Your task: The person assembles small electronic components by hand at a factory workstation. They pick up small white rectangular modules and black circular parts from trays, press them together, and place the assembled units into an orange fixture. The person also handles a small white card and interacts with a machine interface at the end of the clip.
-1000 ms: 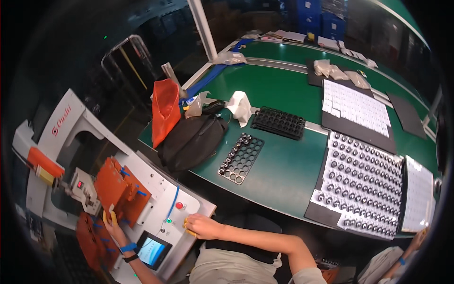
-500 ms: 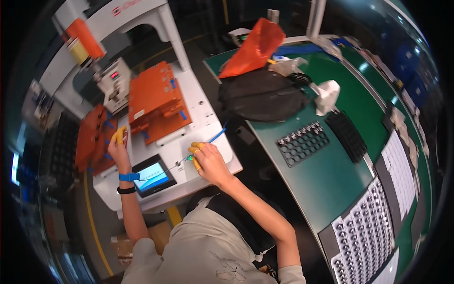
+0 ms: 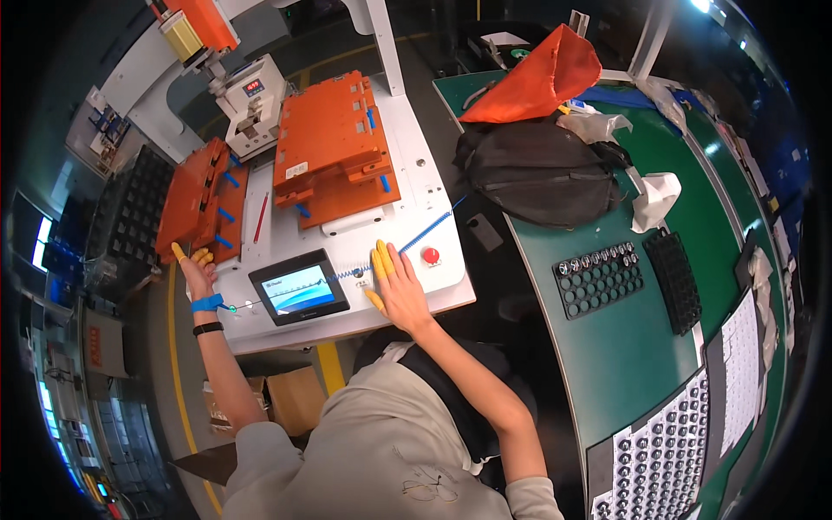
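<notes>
My left hand, with yellow finger cots on its fingertips, is at the left front corner of the white machine, beside the left orange fixture. Its fingers are apart, and I see nothing held. A blue wrist strap circles that wrist. From it a coiled blue cord runs across the touchscreen to the right. My right hand, also in yellow finger cots, rests on the machine's white top with fingers stretched out. It lies between a small round button and a red knob, holding nothing.
A larger orange fixture stands behind the screen, a red pen-like stick to its left. On the green table at right are a black bag, an orange-red bag, a black tray and sheets of round parts.
My left hand has come down from its raised position to the machine's left front corner. My right hand, its fingers bent before, now lies stretched out on the machine top. The whole view has shifted.
</notes>
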Demonstrator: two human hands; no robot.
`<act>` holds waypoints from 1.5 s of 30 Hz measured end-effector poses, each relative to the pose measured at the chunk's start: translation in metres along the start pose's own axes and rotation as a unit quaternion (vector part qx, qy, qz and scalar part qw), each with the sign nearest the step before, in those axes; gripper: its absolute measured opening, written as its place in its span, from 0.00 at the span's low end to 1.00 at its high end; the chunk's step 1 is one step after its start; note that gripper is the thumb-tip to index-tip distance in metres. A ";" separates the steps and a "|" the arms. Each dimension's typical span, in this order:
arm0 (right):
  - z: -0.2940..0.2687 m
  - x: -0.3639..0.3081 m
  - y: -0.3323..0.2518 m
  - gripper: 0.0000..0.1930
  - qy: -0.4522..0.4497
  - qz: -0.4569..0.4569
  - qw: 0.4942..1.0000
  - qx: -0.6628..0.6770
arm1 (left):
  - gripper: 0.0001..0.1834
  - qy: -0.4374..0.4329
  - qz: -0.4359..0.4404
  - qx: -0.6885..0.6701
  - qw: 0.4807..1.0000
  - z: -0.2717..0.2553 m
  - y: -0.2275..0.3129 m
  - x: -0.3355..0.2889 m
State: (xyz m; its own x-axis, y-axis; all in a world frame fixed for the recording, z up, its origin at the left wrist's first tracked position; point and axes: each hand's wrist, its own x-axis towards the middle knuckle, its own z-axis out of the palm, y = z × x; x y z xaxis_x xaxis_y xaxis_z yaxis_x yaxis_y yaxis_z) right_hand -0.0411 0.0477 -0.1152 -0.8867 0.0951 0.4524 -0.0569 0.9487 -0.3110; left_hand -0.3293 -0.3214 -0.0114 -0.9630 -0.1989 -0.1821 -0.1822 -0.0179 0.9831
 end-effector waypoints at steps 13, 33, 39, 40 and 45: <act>0.012 -0.041 -0.013 0.40 -0.045 -0.017 0.999 0.003 | 0.40 0.177 0.125 0.234 0.948 -0.015 0.025 0.042; -0.096 -0.005 -0.039 0.32 0.109 0.001 0.984 0.141 | 0.16 0.013 -0.038 -0.424 0.905 0.021 0.113 0.070; -0.202 0.026 -0.055 0.23 0.224 -0.080 0.943 0.234 | 0.24 -0.072 0.042 -0.398 0.914 0.020 0.103 -0.018; -0.220 0.030 -0.061 0.22 0.226 -0.111 0.936 0.247 | 0.28 -0.059 0.035 -0.404 0.912 0.014 0.100 -0.035; -0.260 0.034 -0.071 0.16 0.248 -0.137 0.930 0.236 | 0.30 -0.130 0.064 -0.378 0.914 0.016 0.071 -0.109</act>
State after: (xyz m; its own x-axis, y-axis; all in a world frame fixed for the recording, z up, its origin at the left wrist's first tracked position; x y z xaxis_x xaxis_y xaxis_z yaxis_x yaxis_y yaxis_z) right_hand 0.0518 0.0621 0.1395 -0.4959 0.1079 0.8617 -0.5476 0.7313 -0.4067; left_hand -0.2407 -0.2854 0.0776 -0.9994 -0.0084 0.0330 0.0294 -0.7025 0.7110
